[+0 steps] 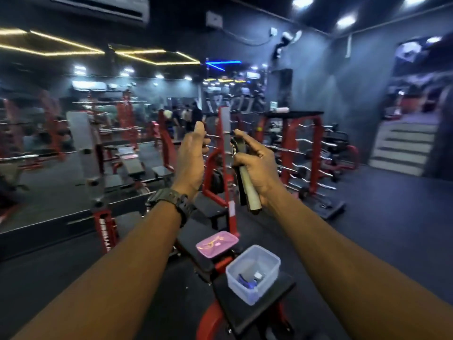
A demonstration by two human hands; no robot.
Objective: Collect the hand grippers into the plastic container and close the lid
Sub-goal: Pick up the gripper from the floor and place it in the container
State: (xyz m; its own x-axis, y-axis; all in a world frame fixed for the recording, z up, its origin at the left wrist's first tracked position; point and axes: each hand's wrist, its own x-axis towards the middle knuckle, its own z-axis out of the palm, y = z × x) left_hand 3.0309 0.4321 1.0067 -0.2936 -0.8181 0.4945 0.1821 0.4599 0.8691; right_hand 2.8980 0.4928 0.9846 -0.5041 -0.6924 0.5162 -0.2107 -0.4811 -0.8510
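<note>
Holding a hand gripper (246, 177) raised at arm's length, the right hand (257, 165) has its fingers wrapped around the handles, long axis near vertical. The left hand (192, 158) is beside it, fingers spread, empty. The plastic container (253, 272) sits open on the surface (282, 294) well below, nearer the right arm, so the coming move is probably downward. The pink lid (217, 242) lies just beyond the container.

Items in the plastic container (253, 273) (bluish, small) are too blurred to identify.

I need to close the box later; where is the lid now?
The pink lid lies on the bench pad, low centre, just beyond and left of the open container.
</note>
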